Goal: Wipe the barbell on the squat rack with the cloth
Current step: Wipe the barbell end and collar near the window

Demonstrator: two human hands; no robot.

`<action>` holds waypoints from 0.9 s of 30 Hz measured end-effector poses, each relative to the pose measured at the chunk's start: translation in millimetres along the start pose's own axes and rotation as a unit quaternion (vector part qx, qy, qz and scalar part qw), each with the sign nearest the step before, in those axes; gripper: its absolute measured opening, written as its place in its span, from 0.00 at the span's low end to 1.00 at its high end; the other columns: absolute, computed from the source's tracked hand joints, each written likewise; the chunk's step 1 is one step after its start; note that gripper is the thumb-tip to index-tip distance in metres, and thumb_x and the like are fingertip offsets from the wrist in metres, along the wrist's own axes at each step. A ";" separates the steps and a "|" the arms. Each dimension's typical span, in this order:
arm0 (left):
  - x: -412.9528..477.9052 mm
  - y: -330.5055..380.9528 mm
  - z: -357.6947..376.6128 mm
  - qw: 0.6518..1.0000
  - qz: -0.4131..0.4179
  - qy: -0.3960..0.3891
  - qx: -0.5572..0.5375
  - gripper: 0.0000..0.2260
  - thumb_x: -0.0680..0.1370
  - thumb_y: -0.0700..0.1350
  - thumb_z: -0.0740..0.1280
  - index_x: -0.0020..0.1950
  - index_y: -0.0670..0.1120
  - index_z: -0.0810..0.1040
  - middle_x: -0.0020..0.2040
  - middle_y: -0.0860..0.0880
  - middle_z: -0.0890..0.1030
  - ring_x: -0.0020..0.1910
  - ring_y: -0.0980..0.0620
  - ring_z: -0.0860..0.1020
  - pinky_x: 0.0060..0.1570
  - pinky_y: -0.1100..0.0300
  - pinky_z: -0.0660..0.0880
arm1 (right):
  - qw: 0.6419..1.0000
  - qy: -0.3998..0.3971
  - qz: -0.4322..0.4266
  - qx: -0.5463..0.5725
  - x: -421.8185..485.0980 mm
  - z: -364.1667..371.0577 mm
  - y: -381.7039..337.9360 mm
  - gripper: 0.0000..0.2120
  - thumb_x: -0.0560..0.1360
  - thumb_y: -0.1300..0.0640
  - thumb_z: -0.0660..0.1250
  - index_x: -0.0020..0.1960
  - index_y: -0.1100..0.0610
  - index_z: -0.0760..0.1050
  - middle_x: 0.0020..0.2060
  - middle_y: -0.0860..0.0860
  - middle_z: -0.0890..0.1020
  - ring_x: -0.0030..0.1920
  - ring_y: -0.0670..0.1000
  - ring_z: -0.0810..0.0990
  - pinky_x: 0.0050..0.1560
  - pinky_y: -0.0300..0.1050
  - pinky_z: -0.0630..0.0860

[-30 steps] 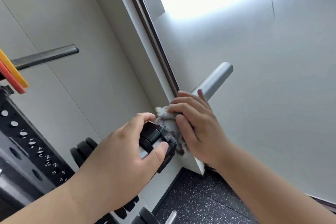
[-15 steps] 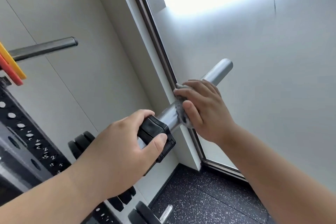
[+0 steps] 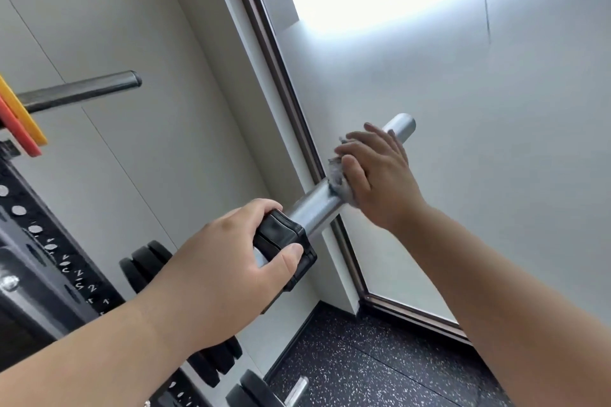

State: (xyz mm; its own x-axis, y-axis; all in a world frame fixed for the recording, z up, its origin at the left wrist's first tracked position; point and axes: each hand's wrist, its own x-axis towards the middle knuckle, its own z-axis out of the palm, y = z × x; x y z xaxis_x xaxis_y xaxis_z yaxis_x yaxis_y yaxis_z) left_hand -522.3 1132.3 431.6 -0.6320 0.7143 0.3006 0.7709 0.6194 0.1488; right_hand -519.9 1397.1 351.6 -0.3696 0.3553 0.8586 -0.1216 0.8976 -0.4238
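The barbell's silver sleeve [image 3: 317, 205] runs from the lower left up to its end at the upper right. My right hand [image 3: 377, 175] grips a grey cloth [image 3: 340, 182] wrapped round the sleeve, close to the sleeve's end. Only the cloth's lower edge shows under my fingers. My left hand [image 3: 224, 268] grips the black collar [image 3: 284, 241] clamped on the sleeve, thumb across its front.
The black squat rack upright [image 3: 49, 261] with numbered holes stands at the left. Another bar [image 3: 82, 91] with red and yellow plates [image 3: 20, 122] sticks out above it. Black weight plates [image 3: 145, 264] are stored low down. A window frame [image 3: 281, 82] and white wall lie behind; speckled floor [image 3: 380, 367] below.
My right hand has slid the cloth along the sleeve, from beside the collar out toward the bar's end. My left hand has kept its hold on the collar.
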 end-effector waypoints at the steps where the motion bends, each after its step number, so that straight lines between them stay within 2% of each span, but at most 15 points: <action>1: -0.2 0.3 0.0 1.000 0.001 0.001 0.003 0.19 0.74 0.68 0.59 0.65 0.68 0.67 0.50 0.65 0.78 0.51 0.69 0.74 0.45 0.69 0.70 | 0.998 -0.010 0.060 -0.020 7.0 -4.0 4.9 0.19 0.83 0.50 0.55 0.59 0.55 0.82 0.68 0.55 0.79 0.77 0.53 0.60 0.81 0.58 0.52; 3: -0.4 1.1 0.0 1.000 -0.001 0.005 0.014 0.19 0.74 0.68 0.58 0.65 0.68 0.66 0.50 0.66 0.77 0.52 0.71 0.72 0.42 0.71 0.67 | 0.990 -0.037 0.131 -0.035 9.8 -5.2 4.4 0.21 0.84 0.47 0.54 0.64 0.57 0.80 0.74 0.57 0.71 0.79 0.49 0.48 0.82 0.53 0.43; 4: -0.4 1.7 0.1 1.000 0.000 0.005 0.016 0.20 0.74 0.68 0.58 0.65 0.67 0.66 0.50 0.66 0.77 0.51 0.72 0.72 0.42 0.72 0.67 | 0.989 -0.042 0.137 -0.033 5.8 -2.9 -0.9 0.25 0.83 0.44 0.52 0.66 0.57 0.78 0.77 0.57 0.67 0.80 0.50 0.46 0.82 0.53 0.44; 5: -0.5 2.5 0.1 1.000 0.001 0.005 0.014 0.21 0.74 0.68 0.58 0.66 0.67 0.66 0.50 0.67 0.76 0.51 0.72 0.72 0.42 0.72 0.66 | 0.991 -0.041 0.126 -0.025 -1.3 -0.6 -8.6 0.28 0.81 0.41 0.50 0.68 0.57 0.76 0.77 0.56 0.64 0.80 0.52 0.48 0.82 0.55 0.48; 7: 0.0 2.0 0.4 1.000 -0.001 0.003 0.009 0.23 0.74 0.67 0.58 0.69 0.66 0.66 0.52 0.67 0.75 0.52 0.70 0.72 0.43 0.73 0.66 | 0.996 -0.033 0.088 0.010 -20.0 3.9 -24.8 0.29 0.80 0.42 0.49 0.68 0.58 0.75 0.74 0.55 0.67 0.77 0.55 0.58 0.79 0.56 0.57; 11: 2.0 -1.7 2.7 1.000 -0.013 0.003 -0.013 0.28 0.75 0.66 0.60 0.73 0.60 0.65 0.50 0.65 0.76 0.51 0.65 0.74 0.47 0.71 0.67 | 0.997 -0.010 0.002 0.073 -47.9 3.0 -53.3 0.19 0.83 0.49 0.56 0.65 0.57 0.78 0.65 0.51 0.75 0.68 0.53 0.70 0.72 0.54 0.67; 13: 2.7 -2.2 3.7 0.999 -0.031 0.008 -0.026 0.25 0.75 0.66 0.62 0.69 0.59 0.68 0.49 0.62 0.78 0.49 0.63 0.76 0.48 0.64 0.71 | 0.993 -0.012 -0.068 0.098 -45.4 1.6 -58.9 0.14 0.84 0.55 0.59 0.59 0.57 0.81 0.59 0.50 0.79 0.63 0.53 0.76 0.67 0.52 0.71; 16: 4.4 -3.2 3.0 0.997 -0.068 0.002 -0.046 0.15 0.76 0.66 0.63 0.56 0.59 0.73 0.44 0.58 0.82 0.43 0.59 0.80 0.45 0.58 0.78 | 0.989 -0.033 -0.125 0.075 -22.1 0.0 -42.1 0.12 0.83 0.58 0.62 0.53 0.56 0.84 0.52 0.49 0.83 0.57 0.51 0.80 0.62 0.50 0.75; 18: 4.1 -3.8 1.1 0.996 -0.075 -0.004 -0.054 0.13 0.76 0.66 0.63 0.54 0.60 0.74 0.43 0.57 0.83 0.43 0.57 0.81 0.47 0.55 0.80 | 0.993 -0.045 -0.105 -0.020 -3.0 -1.4 -24.9 0.10 0.80 0.55 0.64 0.49 0.54 0.84 0.47 0.48 0.84 0.54 0.53 0.81 0.60 0.53 0.76; 19: 2.9 -3.5 0.1 0.996 -0.071 -0.006 -0.050 0.13 0.76 0.66 0.62 0.54 0.60 0.74 0.42 0.57 0.83 0.42 0.56 0.81 0.46 0.55 0.80 | 0.994 -0.057 -0.065 -0.063 4.8 -2.3 -20.9 0.11 0.79 0.51 0.64 0.48 0.53 0.83 0.46 0.47 0.85 0.54 0.53 0.81 0.60 0.54 0.75; 20: 1.0 -2.5 -0.7 0.997 -0.063 -0.008 -0.037 0.14 0.77 0.66 0.62 0.55 0.59 0.73 0.42 0.57 0.82 0.43 0.55 0.81 0.46 0.55 0.80 | 0.995 -0.071 -0.003 -0.075 9.8 -2.6 -22.2 0.14 0.78 0.48 0.61 0.47 0.52 0.83 0.46 0.47 0.85 0.55 0.54 0.80 0.62 0.54 0.74; 22: -2.8 0.4 -1.3 0.999 -0.038 -0.004 0.008 0.17 0.77 0.67 0.62 0.57 0.58 0.72 0.45 0.56 0.81 0.45 0.52 0.80 0.48 0.54 0.79 | 0.992 -0.075 0.098 -0.032 11.5 -1.0 -40.2 0.20 0.79 0.45 0.56 0.45 0.51 0.84 0.49 0.48 0.84 0.58 0.53 0.78 0.65 0.51 0.71; 23: -4.4 1.3 -0.4 0.999 -0.024 0.002 0.031 0.19 0.77 0.68 0.61 0.59 0.57 0.71 0.47 0.55 0.80 0.47 0.51 0.79 0.49 0.53 0.79 | 0.991 -0.083 0.109 0.002 8.3 0.0 -52.3 0.20 0.79 0.46 0.55 0.45 0.51 0.85 0.50 0.48 0.83 0.58 0.52 0.77 0.65 0.50 0.71; 27: -10.8 8.0 -1.4 0.995 0.011 0.053 0.079 0.22 0.77 0.69 0.59 0.60 0.55 0.72 0.51 0.53 0.80 0.50 0.47 0.79 0.47 0.54 0.77 | 0.986 -0.136 0.045 0.080 -12.4 -3.9 -83.4 0.18 0.78 0.50 0.57 0.47 0.52 0.86 0.51 0.43 0.83 0.58 0.44 0.76 0.63 0.40 0.69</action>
State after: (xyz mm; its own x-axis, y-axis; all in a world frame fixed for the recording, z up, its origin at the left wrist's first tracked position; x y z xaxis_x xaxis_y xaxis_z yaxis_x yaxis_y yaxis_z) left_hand -509.2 1129.1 430.9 -0.5973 0.6943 0.4014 0.7564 0.6541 -0.0057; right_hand -501.5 1318.8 377.4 -0.6155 0.3288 0.7163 -0.2139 0.8050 -0.5534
